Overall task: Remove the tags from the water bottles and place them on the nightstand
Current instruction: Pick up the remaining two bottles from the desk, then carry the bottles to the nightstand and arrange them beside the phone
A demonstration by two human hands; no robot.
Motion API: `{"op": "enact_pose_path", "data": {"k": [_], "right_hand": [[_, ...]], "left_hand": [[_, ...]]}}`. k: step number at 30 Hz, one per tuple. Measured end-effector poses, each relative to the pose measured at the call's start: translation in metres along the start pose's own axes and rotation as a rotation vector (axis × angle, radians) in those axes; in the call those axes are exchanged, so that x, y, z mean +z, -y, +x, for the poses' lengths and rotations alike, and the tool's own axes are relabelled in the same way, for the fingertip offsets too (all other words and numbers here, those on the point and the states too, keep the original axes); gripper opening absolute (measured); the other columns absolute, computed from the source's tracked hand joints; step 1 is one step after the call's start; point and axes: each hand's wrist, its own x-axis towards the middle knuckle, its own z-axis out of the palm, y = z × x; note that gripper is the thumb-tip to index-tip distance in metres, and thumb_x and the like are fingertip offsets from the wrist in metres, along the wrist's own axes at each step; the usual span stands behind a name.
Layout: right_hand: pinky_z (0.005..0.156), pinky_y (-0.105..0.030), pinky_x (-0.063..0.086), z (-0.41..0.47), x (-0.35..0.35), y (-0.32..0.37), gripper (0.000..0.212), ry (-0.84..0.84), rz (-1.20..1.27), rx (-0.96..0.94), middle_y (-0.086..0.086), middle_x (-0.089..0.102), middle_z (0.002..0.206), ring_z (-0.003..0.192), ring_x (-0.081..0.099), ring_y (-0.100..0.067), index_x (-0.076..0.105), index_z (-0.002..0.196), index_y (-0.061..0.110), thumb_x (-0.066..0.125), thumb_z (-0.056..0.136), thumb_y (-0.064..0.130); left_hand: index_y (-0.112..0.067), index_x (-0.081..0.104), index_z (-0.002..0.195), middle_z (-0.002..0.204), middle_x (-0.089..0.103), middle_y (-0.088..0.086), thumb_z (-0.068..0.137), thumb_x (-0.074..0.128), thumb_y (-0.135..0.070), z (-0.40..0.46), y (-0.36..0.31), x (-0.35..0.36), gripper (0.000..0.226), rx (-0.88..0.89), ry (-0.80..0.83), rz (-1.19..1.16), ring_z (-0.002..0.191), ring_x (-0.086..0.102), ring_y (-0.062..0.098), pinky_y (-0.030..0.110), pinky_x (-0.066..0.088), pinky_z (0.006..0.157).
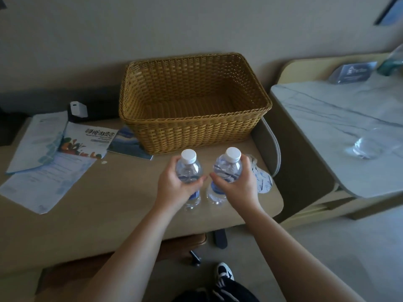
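Two clear water bottles with white caps stand upright side by side on the beige desk [109,205], in front of the basket. My left hand [174,188] is wrapped around the left bottle [188,168]. My right hand [239,186] grips the right bottle [229,166]. A white paper tag with blue print [262,179] lies on the desk just right of my right hand, partly hidden by it. The nightstand [340,118], with a pale marble top, stands to the right of the desk.
An empty wicker basket [196,127] sits at the back of the desk. Leaflets and papers [54,153] are spread on the desk's left side. On the nightstand are a clear glass [366,147] and a small sign [353,73]. A chair seat shows below the desk edge.
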Motion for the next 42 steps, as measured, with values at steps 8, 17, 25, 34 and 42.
{"op": "enact_pose_path", "data": {"k": [8, 17, 25, 34, 42], "right_hand": [[0.068, -0.005, 0.049, -0.04, -0.075, 0.013, 0.07, -0.31, 0.018, 0.041, 0.016, 0.061, 0.106, 0.097, 0.061, 0.004, 0.046, 0.122, 0.026, 0.082, 0.064, 0.041], [0.063, 0.001, 0.041, -0.113, -0.209, -0.021, 0.059, -0.773, 0.011, 0.149, 0.017, 0.064, 0.093, 0.082, 0.06, 0.015, 0.054, 0.112, 0.019, 0.084, 0.064, 0.034], [0.075, -0.021, 0.052, -0.203, -0.323, -0.068, 0.065, -1.137, 0.071, 0.257, 0.01, 0.071, 0.093, 0.084, 0.069, -0.001, 0.054, 0.112, 0.023, 0.079, 0.055, 0.044], [0.068, -0.006, 0.046, -0.307, -0.475, -0.13, 0.06, -1.349, -0.087, 0.365, 0.015, 0.068, 0.092, 0.079, 0.066, 0.007, 0.055, 0.113, 0.023, 0.082, 0.062, 0.04], [0.067, -0.007, 0.047, -0.37, -0.588, -0.17, 0.055, -1.536, -0.089, 0.445, 0.007, 0.069, 0.096, 0.081, 0.069, 0.001, 0.053, 0.112, 0.018, 0.084, 0.067, 0.026]], "left_hand": [[-0.018, 0.056, 0.108, 0.099, 0.067, -0.005, 0.065, 0.085, -0.035, -0.022, -0.058, 0.042, 0.055, 0.205, 0.306, -0.064, 0.093, 0.064, 0.01, 0.03, 0.053, 0.08], [-0.045, 0.05, 0.102, 0.099, 0.06, -0.029, 0.058, 0.078, -0.054, -0.071, -0.116, 0.169, 0.053, 0.227, 0.749, -0.172, 0.095, 0.059, -0.009, 0.014, 0.048, 0.073], [-0.024, 0.056, 0.104, 0.095, 0.066, -0.01, 0.065, 0.086, -0.035, -0.157, -0.174, 0.297, 0.05, 0.388, 1.064, -0.223, 0.088, 0.066, 0.003, 0.019, 0.052, 0.076], [-0.036, 0.052, 0.107, 0.095, 0.065, -0.025, 0.058, 0.081, -0.051, -0.289, -0.242, 0.463, 0.059, 0.468, 1.3, -0.265, 0.089, 0.064, -0.006, 0.018, 0.052, 0.078], [-0.022, 0.053, 0.116, 0.101, 0.065, -0.017, 0.064, 0.086, -0.036, -0.388, -0.285, 0.578, 0.063, 0.494, 1.449, -0.28, 0.091, 0.063, -0.006, 0.018, 0.051, 0.081]]}}
